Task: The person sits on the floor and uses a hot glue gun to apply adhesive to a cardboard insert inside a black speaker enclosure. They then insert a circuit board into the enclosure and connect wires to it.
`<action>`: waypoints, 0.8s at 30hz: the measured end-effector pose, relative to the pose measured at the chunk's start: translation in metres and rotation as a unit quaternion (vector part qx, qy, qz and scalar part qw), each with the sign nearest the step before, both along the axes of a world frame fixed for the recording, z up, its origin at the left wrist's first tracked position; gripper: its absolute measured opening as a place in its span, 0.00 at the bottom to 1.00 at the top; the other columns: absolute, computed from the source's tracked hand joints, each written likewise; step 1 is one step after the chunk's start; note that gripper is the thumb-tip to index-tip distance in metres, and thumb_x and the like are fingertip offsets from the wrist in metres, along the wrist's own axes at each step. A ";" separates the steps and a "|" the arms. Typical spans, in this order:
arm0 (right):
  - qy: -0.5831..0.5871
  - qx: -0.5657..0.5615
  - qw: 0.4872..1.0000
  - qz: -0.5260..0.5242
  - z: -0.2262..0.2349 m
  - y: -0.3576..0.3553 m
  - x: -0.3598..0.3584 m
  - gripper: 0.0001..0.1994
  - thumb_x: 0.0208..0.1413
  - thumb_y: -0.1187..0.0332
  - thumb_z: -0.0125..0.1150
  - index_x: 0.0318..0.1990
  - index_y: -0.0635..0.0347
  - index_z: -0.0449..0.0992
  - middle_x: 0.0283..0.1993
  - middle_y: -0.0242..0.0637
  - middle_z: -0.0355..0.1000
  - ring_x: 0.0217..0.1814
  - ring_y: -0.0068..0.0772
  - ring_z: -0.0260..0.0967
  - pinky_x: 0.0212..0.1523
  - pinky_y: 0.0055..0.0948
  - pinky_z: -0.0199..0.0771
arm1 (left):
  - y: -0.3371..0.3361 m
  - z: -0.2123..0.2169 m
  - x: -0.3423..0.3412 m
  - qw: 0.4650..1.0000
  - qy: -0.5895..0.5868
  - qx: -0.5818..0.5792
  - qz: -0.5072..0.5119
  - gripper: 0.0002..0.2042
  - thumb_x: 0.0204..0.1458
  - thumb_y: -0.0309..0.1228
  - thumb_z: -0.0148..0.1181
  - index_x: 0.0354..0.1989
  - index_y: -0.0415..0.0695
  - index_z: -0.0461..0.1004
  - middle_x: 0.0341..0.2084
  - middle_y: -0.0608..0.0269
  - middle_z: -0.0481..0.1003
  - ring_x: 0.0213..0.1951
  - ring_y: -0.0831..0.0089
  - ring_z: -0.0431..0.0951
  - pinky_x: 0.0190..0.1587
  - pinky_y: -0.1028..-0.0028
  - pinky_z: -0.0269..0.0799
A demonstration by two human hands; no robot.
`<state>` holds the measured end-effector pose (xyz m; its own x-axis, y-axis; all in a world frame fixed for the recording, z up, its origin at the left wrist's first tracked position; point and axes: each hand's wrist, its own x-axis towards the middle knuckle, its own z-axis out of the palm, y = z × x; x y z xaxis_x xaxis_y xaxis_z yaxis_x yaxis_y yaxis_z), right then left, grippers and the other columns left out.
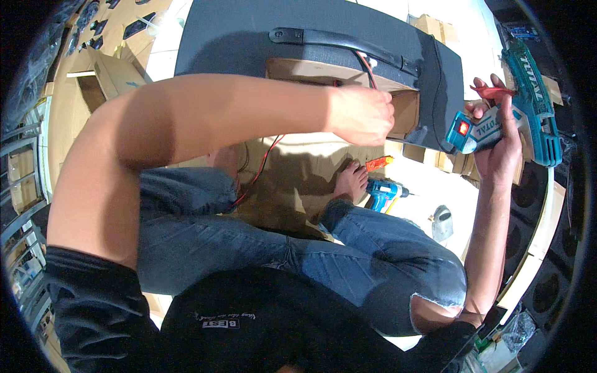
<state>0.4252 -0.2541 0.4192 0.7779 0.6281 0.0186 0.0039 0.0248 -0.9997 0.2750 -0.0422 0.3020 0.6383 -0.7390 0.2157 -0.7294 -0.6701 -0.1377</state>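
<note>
A black carpet-covered box (pixel 224 43) with a black strap handle (pixel 342 45) lies in front of me, a rectangular wooden-sided opening (pixel 407 112) in its near face. My left hand (pixel 364 115) is closed at this opening, fingers curled around a red and black wire (pixel 368 69) that comes over the box's edge; the fingertips are partly hidden. At the box's right end, my right hand (pixel 500 133) grips a teal and grey cordless power tool (pixel 532 93) with a lit red spot on its near end. A small red part (pixel 493 92) shows by the fingers.
A blue cordless drill (pixel 384 194) and an orange-red object (pixel 378 163) lie beside my bare foot (pixel 352 180). More red and black wire (pixel 260 168) trails below my left forearm. A grey object (pixel 443 224) is farther right. Cardboard (pixel 112 74) stands at left; black speakers (pixel 547 289) line the right.
</note>
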 end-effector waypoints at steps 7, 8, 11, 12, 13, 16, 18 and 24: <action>-0.009 -0.013 1.000 0.004 0.000 0.001 -0.004 0.27 0.73 0.55 0.50 0.70 0.67 0.62 0.62 0.51 0.73 0.40 0.25 0.74 0.60 0.35 0.73 | -0.053 -0.004 -0.062 0.963 0.228 0.058 0.129 0.09 0.51 0.35 0.61 0.27 0.46 0.85 0.30 0.61 0.82 0.35 0.67 0.83 0.31 0.68 0.79; -0.026 -0.030 0.999 0.010 0.002 0.004 -0.005 0.28 0.73 0.55 0.48 0.71 0.67 0.61 0.62 0.52 0.72 0.40 0.25 0.74 0.59 0.34 0.75 | -0.056 -0.002 -0.076 0.956 0.254 0.049 0.137 0.09 0.51 0.34 0.60 0.28 0.44 0.85 0.31 0.57 0.82 0.37 0.66 0.83 0.31 0.69 0.79; -0.070 -0.075 0.994 0.027 0.001 0.012 -0.008 0.26 0.73 0.60 0.47 0.71 0.68 0.61 0.61 0.52 0.74 0.42 0.26 0.77 0.56 0.33 0.80 | -0.051 -0.005 -0.098 0.928 0.338 0.022 0.153 0.11 0.52 0.32 0.59 0.35 0.39 0.84 0.36 0.47 0.81 0.42 0.60 0.83 0.33 0.70 0.80; -0.125 -0.101 0.986 0.038 -0.001 0.014 -0.010 0.25 0.72 0.61 0.49 0.70 0.68 0.63 0.60 0.52 0.75 0.43 0.28 0.78 0.56 0.34 0.80 | -0.045 -0.009 -0.102 0.916 0.369 0.017 0.153 0.13 0.53 0.32 0.59 0.41 0.37 0.83 0.37 0.44 0.81 0.44 0.58 0.83 0.35 0.69 0.80; -0.182 -0.126 0.974 0.048 0.002 0.016 -0.014 0.24 0.71 0.62 0.51 0.68 0.68 0.65 0.59 0.52 0.76 0.44 0.29 0.79 0.55 0.35 0.81 | -0.039 -0.006 -0.106 0.905 0.397 0.012 0.152 0.16 0.54 0.32 0.59 0.47 0.35 0.82 0.38 0.42 0.81 0.47 0.56 0.83 0.37 0.67 0.81; -0.346 -0.180 0.915 0.106 0.004 0.020 -0.021 0.19 0.69 0.63 0.57 0.63 0.61 0.73 0.56 0.49 0.79 0.48 0.35 0.82 0.56 0.42 0.82 | -0.024 0.003 -0.123 0.894 0.403 0.109 0.164 0.28 0.56 0.33 0.59 0.66 0.35 0.68 0.40 0.36 0.80 0.50 0.49 0.82 0.45 0.58 0.81; -0.325 -0.182 0.922 0.105 -0.008 0.029 -0.031 0.19 0.68 0.62 0.58 0.63 0.57 0.75 0.61 0.47 0.76 0.55 0.35 0.80 0.59 0.45 0.79 | -0.008 0.009 -0.131 0.840 0.511 0.060 0.170 0.35 0.60 0.35 0.60 0.74 0.39 0.56 0.40 0.36 0.81 0.47 0.47 0.83 0.52 0.53 0.78; -0.511 -0.307 0.795 0.112 0.015 0.003 -0.035 0.27 0.59 0.65 0.64 0.66 0.62 0.71 0.61 0.48 0.73 0.61 0.46 0.75 0.60 0.43 0.76 | 0.062 0.080 -0.130 0.767 0.611 -0.076 0.180 0.29 0.61 0.41 0.62 0.67 0.35 0.65 0.42 0.40 0.81 0.47 0.49 0.83 0.51 0.55 0.78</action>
